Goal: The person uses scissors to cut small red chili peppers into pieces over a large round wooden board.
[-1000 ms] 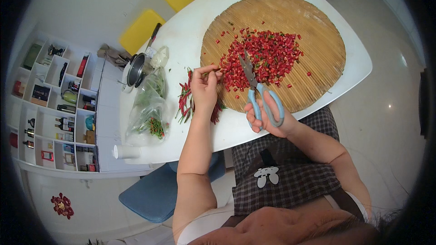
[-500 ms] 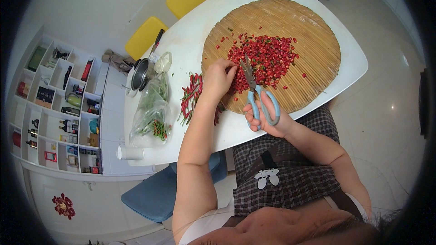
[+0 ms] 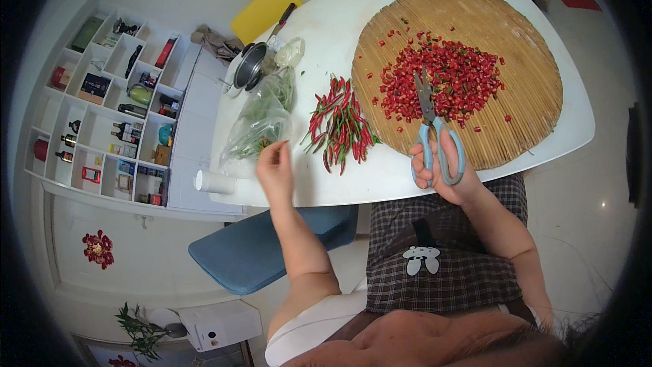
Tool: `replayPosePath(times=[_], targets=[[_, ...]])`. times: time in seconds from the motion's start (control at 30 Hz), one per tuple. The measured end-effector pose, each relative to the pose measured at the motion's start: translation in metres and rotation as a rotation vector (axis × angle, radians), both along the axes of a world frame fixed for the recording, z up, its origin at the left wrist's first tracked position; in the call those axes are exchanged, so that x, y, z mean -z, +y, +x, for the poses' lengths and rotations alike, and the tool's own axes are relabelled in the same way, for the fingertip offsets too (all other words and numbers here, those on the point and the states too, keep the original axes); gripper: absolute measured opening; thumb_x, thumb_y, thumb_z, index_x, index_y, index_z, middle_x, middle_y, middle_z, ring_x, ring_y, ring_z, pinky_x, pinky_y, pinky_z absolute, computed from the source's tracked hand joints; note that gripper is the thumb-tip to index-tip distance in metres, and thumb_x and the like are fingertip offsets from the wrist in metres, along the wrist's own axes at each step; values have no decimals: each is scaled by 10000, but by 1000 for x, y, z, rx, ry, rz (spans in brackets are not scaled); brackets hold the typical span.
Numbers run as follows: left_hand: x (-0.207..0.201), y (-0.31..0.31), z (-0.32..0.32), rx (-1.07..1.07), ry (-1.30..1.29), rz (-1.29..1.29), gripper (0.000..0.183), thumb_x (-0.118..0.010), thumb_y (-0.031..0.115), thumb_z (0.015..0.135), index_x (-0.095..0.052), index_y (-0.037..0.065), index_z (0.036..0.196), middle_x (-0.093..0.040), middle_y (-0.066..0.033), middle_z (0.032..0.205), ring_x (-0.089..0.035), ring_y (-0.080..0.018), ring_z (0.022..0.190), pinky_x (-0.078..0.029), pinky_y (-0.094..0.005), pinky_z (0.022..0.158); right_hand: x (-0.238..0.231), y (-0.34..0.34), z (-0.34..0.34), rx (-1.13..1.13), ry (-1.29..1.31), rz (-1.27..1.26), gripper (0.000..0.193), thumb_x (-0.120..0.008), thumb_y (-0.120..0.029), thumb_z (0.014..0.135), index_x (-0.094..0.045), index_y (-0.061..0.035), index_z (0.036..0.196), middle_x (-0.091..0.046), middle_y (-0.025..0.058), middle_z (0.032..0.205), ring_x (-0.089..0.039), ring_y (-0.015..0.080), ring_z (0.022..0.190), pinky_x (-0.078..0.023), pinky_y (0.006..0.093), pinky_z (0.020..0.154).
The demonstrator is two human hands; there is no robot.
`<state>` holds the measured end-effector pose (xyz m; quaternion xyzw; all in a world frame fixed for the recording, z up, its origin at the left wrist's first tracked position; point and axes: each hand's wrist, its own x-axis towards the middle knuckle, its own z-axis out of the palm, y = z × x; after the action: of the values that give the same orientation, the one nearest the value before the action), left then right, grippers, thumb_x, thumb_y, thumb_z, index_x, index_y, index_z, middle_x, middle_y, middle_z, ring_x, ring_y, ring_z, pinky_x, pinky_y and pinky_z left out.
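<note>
A heap of chopped red chilli pieces — the finished share, it seemed — lay on the round brown slatted board; slender whole red chillies lay uncut beside it on the white table. The right hand gripped blue-handled metal scissors, blades over the heap. The left hand curled near the clear plastic bag, whether around anything I couldn't tell.

Scissors with blue handles are in the right hand; chopped red chillies make a heap on the round board; whole chillies lie on the worktop.
</note>
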<state>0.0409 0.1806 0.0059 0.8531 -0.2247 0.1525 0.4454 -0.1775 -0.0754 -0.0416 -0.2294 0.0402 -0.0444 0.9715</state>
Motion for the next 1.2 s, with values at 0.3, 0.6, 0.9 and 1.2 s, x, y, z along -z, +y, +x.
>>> replayPosePath(times=[0.3,0.6,0.9,1.2], targets=[[-2,32,24,-491,-531,542,195,-611,84,770,-596,-35,924,-598,-146,811,-587,-285,708,-474,-335,632,5,-3,0,-38,-66,10,532,-293,-502,929,-509,-18,985,-541,74,762,-475,126,613,-408,313,599],[2,-61,20,123,-192,447,132,-604,56,774,-629,-1,889,-602,-146,854,-589,-276,701,-466,-343,646,6,-4,-1,-47,-42,-22,530,-291,-498,931,-505,-17,991,-543,75,769,-479,124,617,-417,311,606],[12,-91,47,160,-271,668,125,-595,114,792,-641,46,887,-597,-127,891,-576,-329,785,-456,-382,690,8,-3,1,-62,-50,-22,577,-279,-518,926,-537,-7,997,-547,67,760,-477,126,606,-415,285,570],[-19,-109,4,177,-387,469,73,-548,97,833,-586,37,849,-589,-123,820,-571,-321,746,-450,-387,636,12,-4,3,-119,-64,-44,581,-281,-529,919,-525,-8,1001,-546,86,771,-515,140,616,-450,300,578]])
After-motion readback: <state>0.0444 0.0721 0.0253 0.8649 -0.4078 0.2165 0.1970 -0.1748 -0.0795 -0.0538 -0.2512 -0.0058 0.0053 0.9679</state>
